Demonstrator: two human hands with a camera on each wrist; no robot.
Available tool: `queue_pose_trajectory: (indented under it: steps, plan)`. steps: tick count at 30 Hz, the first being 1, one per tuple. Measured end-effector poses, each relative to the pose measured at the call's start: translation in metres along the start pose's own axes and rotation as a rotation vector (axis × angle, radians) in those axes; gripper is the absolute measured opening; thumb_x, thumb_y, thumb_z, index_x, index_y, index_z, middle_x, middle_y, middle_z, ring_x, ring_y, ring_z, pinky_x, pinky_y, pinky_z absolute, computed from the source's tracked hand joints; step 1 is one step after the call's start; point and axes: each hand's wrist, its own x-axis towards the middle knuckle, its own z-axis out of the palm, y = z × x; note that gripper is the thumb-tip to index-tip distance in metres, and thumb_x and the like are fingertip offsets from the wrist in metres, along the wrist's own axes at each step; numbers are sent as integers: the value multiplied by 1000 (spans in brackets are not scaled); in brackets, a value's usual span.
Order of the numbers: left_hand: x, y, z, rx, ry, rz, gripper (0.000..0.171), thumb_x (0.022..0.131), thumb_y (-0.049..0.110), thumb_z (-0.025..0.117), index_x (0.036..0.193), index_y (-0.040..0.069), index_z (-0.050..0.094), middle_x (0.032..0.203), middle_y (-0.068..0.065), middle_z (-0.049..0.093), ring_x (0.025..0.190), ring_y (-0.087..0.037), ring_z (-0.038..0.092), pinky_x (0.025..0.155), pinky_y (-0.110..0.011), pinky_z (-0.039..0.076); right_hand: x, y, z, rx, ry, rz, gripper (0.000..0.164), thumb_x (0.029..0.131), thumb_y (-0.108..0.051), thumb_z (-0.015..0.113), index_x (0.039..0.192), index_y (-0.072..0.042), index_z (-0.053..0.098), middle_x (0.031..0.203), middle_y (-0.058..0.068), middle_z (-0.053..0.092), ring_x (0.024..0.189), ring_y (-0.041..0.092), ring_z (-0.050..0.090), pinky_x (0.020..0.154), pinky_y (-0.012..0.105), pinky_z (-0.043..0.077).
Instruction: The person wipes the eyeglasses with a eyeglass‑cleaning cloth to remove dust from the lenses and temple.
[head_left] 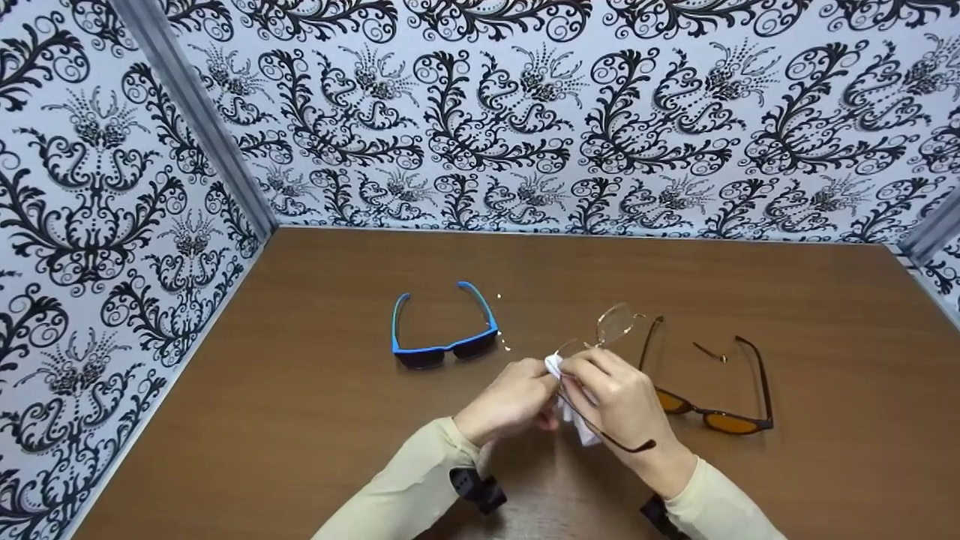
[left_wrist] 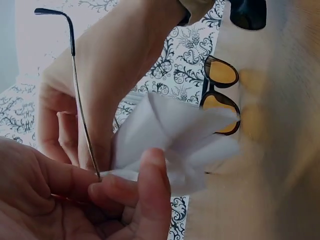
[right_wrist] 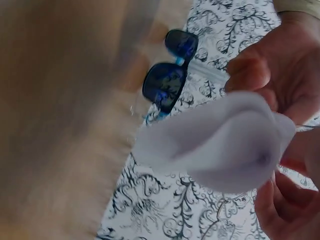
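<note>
Thin metal-framed eyeglasses [head_left: 616, 324] are held up over the table between both hands, one lens showing beyond the fingers. My right hand [head_left: 626, 394] grips them near the bridge, and a dark-tipped temple [head_left: 619, 441] crosses in front of that hand. With thumb and fingers, my left hand [head_left: 517, 397] pinches a white cloth [left_wrist: 170, 135] at the frame's near end, close to the hinge. Folds of the cloth hang below the fingers and hide the near lens. In the right wrist view, the cloth [right_wrist: 225, 145] spreads in front of both hands.
Blue-framed sunglasses [head_left: 448, 349] stand left of the hands with their temples open. Orange-lensed glasses [head_left: 731, 424] lie at the right, close to my right hand. A short thin dark piece [head_left: 709, 352] shows between their temples. Patterned walls [head_left: 525, 112] enclose the brown table [head_left: 315, 315].
</note>
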Motion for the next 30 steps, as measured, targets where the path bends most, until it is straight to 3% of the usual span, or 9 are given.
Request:
queue_pose_trajectory:
  steps: [2,6,12,21,26,30]
  plan:
    - [1,-2,-2,1,3,1,22,89,2,44,79,1,63,57,-2,53,45,-10,55,51,-32,56,-4,2,-3,19,-64,27,21,69,2,78,85,-9,69,83,0,65,72,16,61,59,31,53]
    - [1,-5,-6,18,15,1,21,87,0,43,69,4,53,57,-3,52,46,-12,58,53,-35,57,-10,5,-11,-82,-141,80,20,68,0,80,83,-9,69,80,0,65,69,16,60,55,32,53]
    - [2,-8,-7,31,27,-4,24,84,-3,42,63,7,46,59,-7,55,46,-14,59,51,-33,56,-11,9,-24,-209,-80,160,21,69,4,80,87,-1,70,82,9,67,69,24,62,55,37,56]
    - [0,-11,-2,21,9,-7,21,87,-2,44,67,6,47,57,-4,53,46,-13,58,50,-30,55,-3,18,-27,-296,-12,253,14,79,5,73,92,5,66,83,18,63,70,33,59,57,46,54]
    - [-2,-10,0,51,4,22,25,88,-4,44,68,9,43,56,-5,54,47,-13,59,50,-30,56,-2,22,-24,-325,20,263,13,79,4,72,91,3,66,82,17,63,69,33,59,54,47,52]
    - [-2,-10,-1,38,5,40,25,89,-5,43,68,8,43,58,-10,58,47,-12,57,51,-32,56,-4,22,-24,-299,-11,263,14,77,3,74,88,-1,66,81,13,66,68,29,60,54,44,52]
